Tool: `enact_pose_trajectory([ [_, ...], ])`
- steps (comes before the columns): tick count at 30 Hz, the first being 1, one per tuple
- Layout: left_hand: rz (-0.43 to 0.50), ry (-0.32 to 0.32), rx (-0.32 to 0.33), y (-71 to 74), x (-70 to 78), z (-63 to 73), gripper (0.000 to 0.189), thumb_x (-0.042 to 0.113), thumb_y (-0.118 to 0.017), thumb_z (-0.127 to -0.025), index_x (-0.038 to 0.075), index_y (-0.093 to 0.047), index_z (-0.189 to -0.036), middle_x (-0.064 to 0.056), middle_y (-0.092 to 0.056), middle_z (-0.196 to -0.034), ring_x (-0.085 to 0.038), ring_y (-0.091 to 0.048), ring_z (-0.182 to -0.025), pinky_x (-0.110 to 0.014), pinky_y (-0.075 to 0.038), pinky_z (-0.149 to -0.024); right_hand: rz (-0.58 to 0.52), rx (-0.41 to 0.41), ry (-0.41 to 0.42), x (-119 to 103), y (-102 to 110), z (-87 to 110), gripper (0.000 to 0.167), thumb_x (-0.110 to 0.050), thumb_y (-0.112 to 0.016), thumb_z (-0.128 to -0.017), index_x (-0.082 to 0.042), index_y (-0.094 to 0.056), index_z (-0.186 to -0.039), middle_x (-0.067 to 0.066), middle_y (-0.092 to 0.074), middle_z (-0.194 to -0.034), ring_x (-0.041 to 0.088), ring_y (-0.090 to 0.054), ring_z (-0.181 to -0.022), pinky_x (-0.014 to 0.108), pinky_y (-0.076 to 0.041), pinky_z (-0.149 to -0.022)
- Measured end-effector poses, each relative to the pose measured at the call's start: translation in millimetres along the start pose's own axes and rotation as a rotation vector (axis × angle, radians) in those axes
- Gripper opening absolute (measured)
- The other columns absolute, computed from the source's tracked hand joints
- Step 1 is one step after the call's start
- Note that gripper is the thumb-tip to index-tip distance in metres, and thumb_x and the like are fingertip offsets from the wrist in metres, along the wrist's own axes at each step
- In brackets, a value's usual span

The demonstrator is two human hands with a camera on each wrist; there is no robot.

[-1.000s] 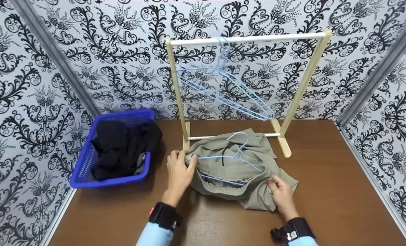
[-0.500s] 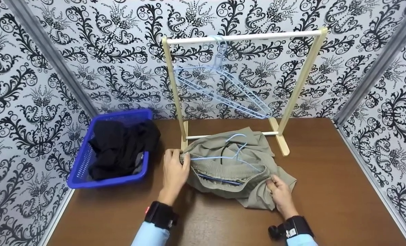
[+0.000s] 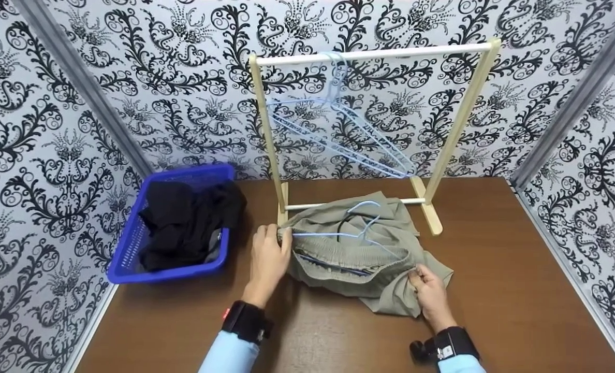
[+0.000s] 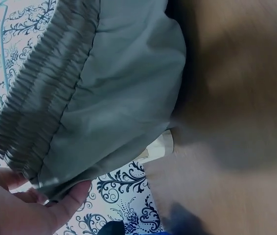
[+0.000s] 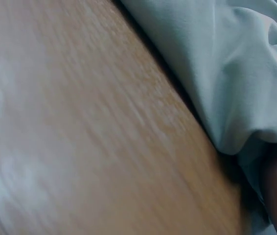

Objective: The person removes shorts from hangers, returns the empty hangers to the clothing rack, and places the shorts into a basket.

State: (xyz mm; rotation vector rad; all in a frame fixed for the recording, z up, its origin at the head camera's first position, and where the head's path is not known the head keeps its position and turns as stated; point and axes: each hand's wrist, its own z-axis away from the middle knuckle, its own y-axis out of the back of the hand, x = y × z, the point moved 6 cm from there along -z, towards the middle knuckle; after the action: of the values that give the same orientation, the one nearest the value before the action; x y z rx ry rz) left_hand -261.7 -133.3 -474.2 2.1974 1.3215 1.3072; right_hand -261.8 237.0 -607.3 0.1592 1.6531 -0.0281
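A pair of khaki pants [image 3: 333,290] with a gathered elastic waistband [image 4: 45,78] lies on the table, its waist opening toward me. A light-blue hanger [image 3: 328,234] sits at the waist, its hook over the fabric and its lower bar partly inside the opening. At the left end of the waistband, my left hand [image 3: 267,254] grips the cloth beside the hanger's end. My right hand [image 3: 432,295] pinches the pants just below the right end of the waistband. In the right wrist view only a blurred edge of that hand shows beside the folded cloth.
A small rack with a white rail [image 3: 416,52] and wooden legs stands behind the pants. Several light-blue hangers [image 3: 359,119] hang from it. To the left, a blue basket [image 3: 162,277] holds black clothing [image 3: 183,223]. Patterned walls enclose the brown table [image 3: 504,290].
The waistband has been drawn a little wider and flatter, with the hanger's lower bar less visible inside. Both hands keep their hold on the pants. The head view shifts slightly.
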Motion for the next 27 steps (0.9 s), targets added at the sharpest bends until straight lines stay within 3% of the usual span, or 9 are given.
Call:
enact_pose_trajectory([
  [8,-0.040,-0.008,0.047,-2.8,4.5,-5.5,0.020,0.015,-0.060,-0.101,-0.004,-0.061,-0.095,-0.024,-0.058,-0.088,-0.047,-0.058,-0.081,-0.056,-0.049,-0.072,-0.014,-0.008,-0.001,-1.0,1.2,1.3,0.032,0.000,-0.056,-0.103,0.007,-0.038,-0.078,-0.009,-0.033,-0.061,0.002,-0.037,-0.050,0.016,-0.032,-0.047],
  [13,-0.061,0.008,0.039,-4.1,2.9,-8.1,0.019,0.011,-0.058,-0.102,-0.004,-0.057,-0.091,-0.024,-0.056,-0.086,-0.048,-0.059,-0.080,-0.057,-0.049,-0.071,-0.015,-0.005,-0.015,0.0,1.5,2.4,0.031,-0.001,-0.056,-0.103,0.011,-0.039,-0.080,-0.008,-0.034,-0.060,0.002,-0.037,-0.048,0.016,-0.031,-0.045],
  [17,-0.049,0.009,0.044,-4.2,1.4,-10.2,0.019,0.009,-0.057,-0.103,-0.003,-0.055,-0.088,-0.023,-0.055,-0.082,-0.048,-0.059,-0.079,-0.057,-0.049,-0.069,0.030,0.011,-0.038,1.7,2.4,2.9,0.025,0.000,-0.056,-0.103,0.023,-0.049,-0.097,-0.009,-0.040,-0.064,0.003,-0.041,-0.052,0.017,-0.035,-0.049],
  [21,-0.032,-0.004,0.064,-3.4,0.6,-12.0,0.020,0.007,-0.058,-0.102,-0.004,-0.054,-0.086,-0.023,-0.055,-0.080,-0.048,-0.060,-0.077,-0.056,-0.049,-0.067,0.076,0.018,-0.042,2.0,3.3,2.6,0.024,0.000,-0.056,-0.102,0.020,-0.059,-0.116,-0.009,-0.044,-0.066,0.003,-0.046,-0.059,0.019,-0.040,-0.056],
  [27,-0.002,-0.003,0.067,-3.3,-1.7,-16.5,0.019,0.005,-0.059,-0.101,-0.004,-0.055,-0.085,-0.025,-0.056,-0.078,-0.050,-0.061,-0.075,-0.058,-0.050,-0.065,0.052,0.012,-0.017,0.9,2.1,1.4,0.014,0.001,-0.057,-0.102,0.014,-0.060,-0.100,-0.008,-0.042,-0.066,0.004,-0.047,-0.061,0.019,-0.039,-0.057],
])
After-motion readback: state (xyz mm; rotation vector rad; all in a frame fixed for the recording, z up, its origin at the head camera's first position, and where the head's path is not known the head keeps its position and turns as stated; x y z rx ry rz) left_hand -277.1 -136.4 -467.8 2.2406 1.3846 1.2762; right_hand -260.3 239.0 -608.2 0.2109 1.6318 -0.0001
